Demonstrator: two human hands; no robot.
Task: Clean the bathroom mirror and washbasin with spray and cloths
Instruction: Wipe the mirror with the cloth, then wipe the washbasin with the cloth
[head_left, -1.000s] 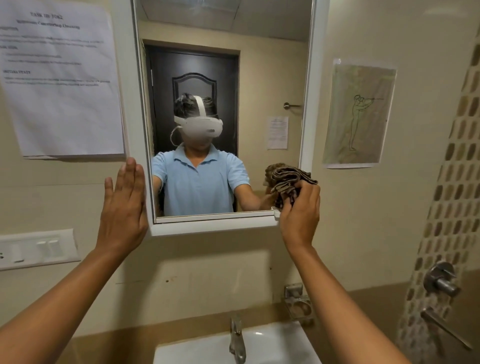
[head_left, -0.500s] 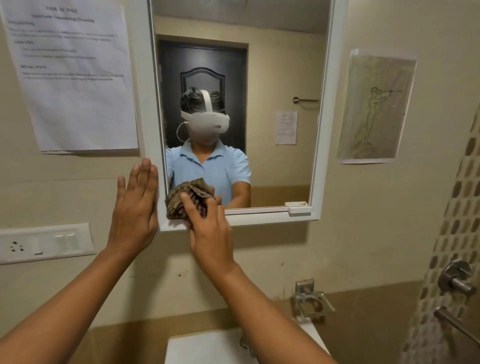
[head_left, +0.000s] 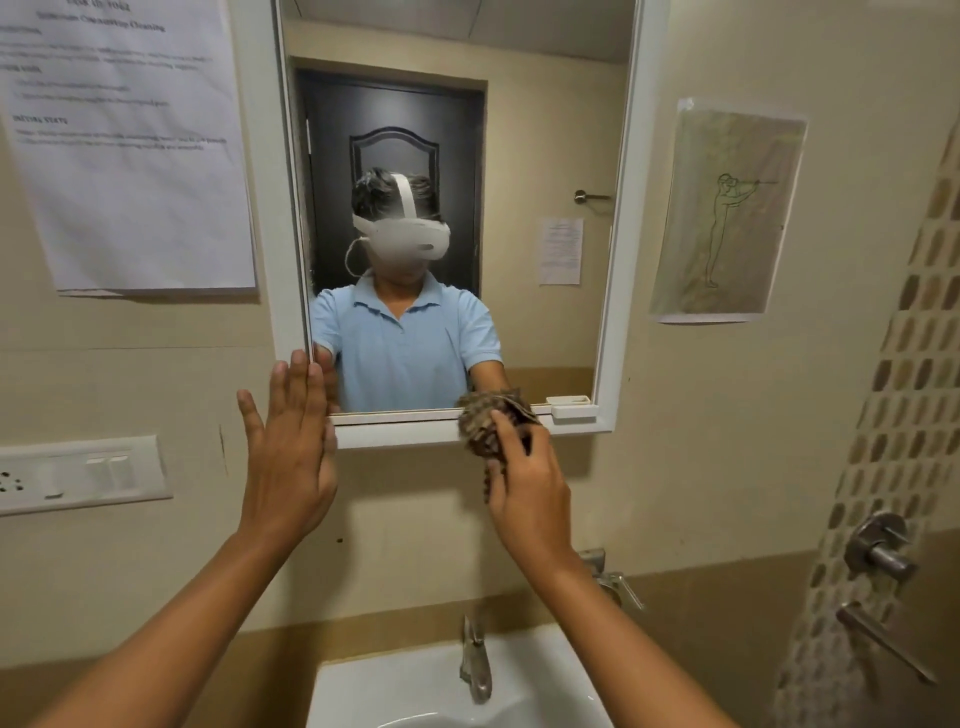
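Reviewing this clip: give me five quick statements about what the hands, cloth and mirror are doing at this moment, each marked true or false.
1. The right hand holds a bunched patterned cloth. True.
2. The cloth is at the top edge of the mirror. False: it is at the bottom edge of the white frame, right of centre.
3. The left hand is open and flat, by the mirror's lower left corner. True.
4. The left hand holds a spray bottle. False: it holds nothing, and no spray bottle is in view.
5. Water is running from the tap. False: no stream is visible over the washbasin.
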